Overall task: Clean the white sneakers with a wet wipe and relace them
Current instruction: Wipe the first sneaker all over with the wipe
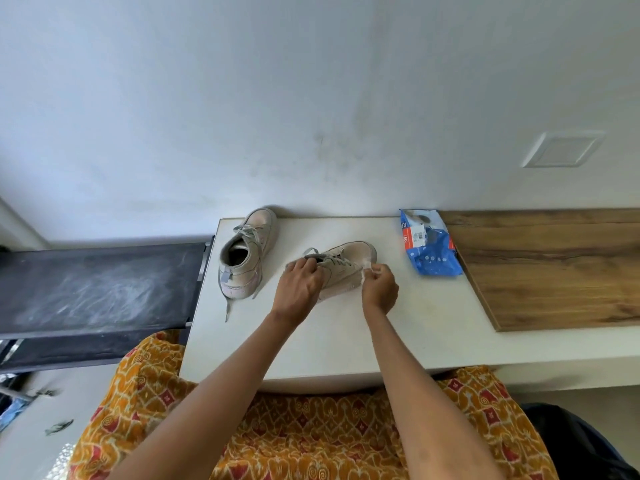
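— What is hidden or hard to make out?

— The heel of the near sneaker (341, 268) is covered by the left hand (300, 285), whose grip is closed around the collar. A wet wipe (366, 269) is pinched in the grip of the right hand (380, 289) against the sneaker's side; its outline is blurred.

— How is the room at the edges?

— The white surface (398, 327) is bare between sneaker and near edge. The second sneaker (246, 256) is stood near the left edge, a lace hung past it.

— What is found around?

— A blue wipes packet (431, 247) is laid well to the right, beside a wooden board (554, 268). A dark rack (93, 289) is seen to the left.
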### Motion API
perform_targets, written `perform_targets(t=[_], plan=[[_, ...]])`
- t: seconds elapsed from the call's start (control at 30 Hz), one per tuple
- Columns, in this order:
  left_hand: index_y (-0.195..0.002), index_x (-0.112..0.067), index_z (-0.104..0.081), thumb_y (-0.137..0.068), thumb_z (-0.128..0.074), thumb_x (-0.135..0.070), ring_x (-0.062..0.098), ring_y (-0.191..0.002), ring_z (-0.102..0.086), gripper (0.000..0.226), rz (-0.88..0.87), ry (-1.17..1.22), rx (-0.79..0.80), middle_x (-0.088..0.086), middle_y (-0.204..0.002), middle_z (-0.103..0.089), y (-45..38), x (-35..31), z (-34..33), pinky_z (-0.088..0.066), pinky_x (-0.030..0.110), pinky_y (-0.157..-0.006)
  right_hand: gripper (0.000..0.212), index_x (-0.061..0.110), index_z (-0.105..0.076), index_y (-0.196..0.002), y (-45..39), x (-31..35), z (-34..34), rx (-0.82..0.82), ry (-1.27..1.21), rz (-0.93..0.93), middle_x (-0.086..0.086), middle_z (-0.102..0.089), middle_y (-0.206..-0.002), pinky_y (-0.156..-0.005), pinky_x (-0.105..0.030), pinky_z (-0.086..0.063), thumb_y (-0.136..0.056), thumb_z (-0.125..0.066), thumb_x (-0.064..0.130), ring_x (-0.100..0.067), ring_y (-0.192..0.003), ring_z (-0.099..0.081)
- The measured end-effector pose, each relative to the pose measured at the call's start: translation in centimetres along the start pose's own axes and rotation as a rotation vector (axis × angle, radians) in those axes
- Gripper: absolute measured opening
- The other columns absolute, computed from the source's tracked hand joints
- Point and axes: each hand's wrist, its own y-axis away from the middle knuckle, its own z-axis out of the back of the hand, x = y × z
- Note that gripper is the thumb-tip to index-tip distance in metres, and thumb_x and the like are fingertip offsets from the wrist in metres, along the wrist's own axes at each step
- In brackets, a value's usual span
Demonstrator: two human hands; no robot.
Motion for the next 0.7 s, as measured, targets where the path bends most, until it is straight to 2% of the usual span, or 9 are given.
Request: perform_targets(t=[0.2, 0.3, 0.37, 0.47, 0.53, 0.6, 0.7], plan=[[-0.066, -0.011, -0.062, -0.066, -0.07, -0.008, 0.026, -0.068, -0.061, 0.009, -0.013, -0.015, 0.033, 0.006, -0.073, -0.06, 0.0, -2.0, 0.7, -0.044, 0.03, -0.056, 0.02, 0.014, -0.071, -0.103, 4.2, 0.2, -1.6, -0.02, -0.071, 0.034, -0.008, -0.071, -0.101, -0.067, -0.027, -0.039, -0.09, -0.055, 0.015, -0.029, -0.095, -0.062], [-0.065, -0.015, -0.064, -0.054, -0.084, -0.016, 0.022, -0.07, -0.062, 0.023, 0.004, -0.063, 0.1, 0.003, -0.073, -0.062, -0.2, -2.4, 1.1, -0.044, 0.029, -0.059, 0.018, 0.012, -0.07, -0.099, 7.1, -0.5, -2.1, 0.007, -0.154, 0.021, -0.007, -0.072, -0.097, -0.067, -0.027, -0.044, -0.091, -0.055, 0.016, -0.027, -0.09, -0.064], [-0.065, -0.016, -0.065, -0.051, -0.086, -0.016, 0.021, -0.07, -0.062, 0.026, -0.018, -0.071, 0.122, 0.003, -0.075, -0.063, -0.2, -2.2, 1.8, -0.044, 0.028, -0.059, 0.015, 0.011, -0.07, -0.095, 8.7, -1.2, -2.0, 0.078, -0.179, 0.012, -0.006, -0.072, -0.095, -0.067, -0.026, -0.045, -0.09, -0.057, 0.017, -0.026, -0.089, -0.065], [-0.084, -0.014, -0.07, -0.063, -0.079, -0.016, 0.022, -0.081, -0.062, 0.024, -0.108, -0.052, 0.143, 0.004, -0.09, -0.068, 0.3, -0.6, 2.9, -0.047, 0.028, -0.063, 0.017, 0.013, -0.07, -0.092, 9.1, -1.9, -0.9, 0.213, -0.156, 0.024, -0.005, -0.071, -0.096, -0.068, -0.025, -0.042, -0.09, -0.059, 0.026, -0.024, -0.09, -0.064], [-0.096, -0.012, -0.069, -0.07, -0.075, -0.014, 0.025, -0.08, -0.06, 0.027, -0.196, 0.012, 0.154, 0.007, -0.096, -0.066, 0.9, 1.5, 3.6, -0.052, 0.03, -0.06, 0.021, 0.013, -0.068, -0.093, 8.4, -2.1, 0.2, 0.215, -0.125, 0.044, -0.006, -0.07, -0.099, -0.069, -0.025, -0.042, -0.092, -0.057, 0.031, -0.025, -0.093, -0.062], [-0.102, -0.01, -0.068, -0.074, -0.074, -0.012, 0.027, -0.08, -0.057, 0.029, -0.231, 0.08, 0.2, 0.01, -0.096, -0.063, 1.7, 3.5, 4.3, -0.053, 0.034, -0.054, 0.022, 0.012, -0.066, -0.099, 7.1, -1.8, 1.1, 0.179, -0.082, 0.028, -0.01, -0.069, -0.105, -0.07, -0.026, -0.04, -0.094, -0.054, 0.029, -0.028, -0.097, -0.061], [-0.105, -0.01, -0.068, -0.073, -0.074, -0.003, 0.025, -0.08, -0.056, 0.033, -0.245, 0.079, 0.22, 0.007, -0.088, -0.059, 2.1, 4.4, 4.5, -0.044, 0.028, -0.042, 0.021, 0.012, -0.066, -0.102, 5.3, -1.1, 1.8, 0.18, -0.021, -0.015, -0.012, -0.068, -0.108, -0.071, -0.027, -0.039, -0.095, -0.051, 0.024, -0.031, -0.1, -0.06]])
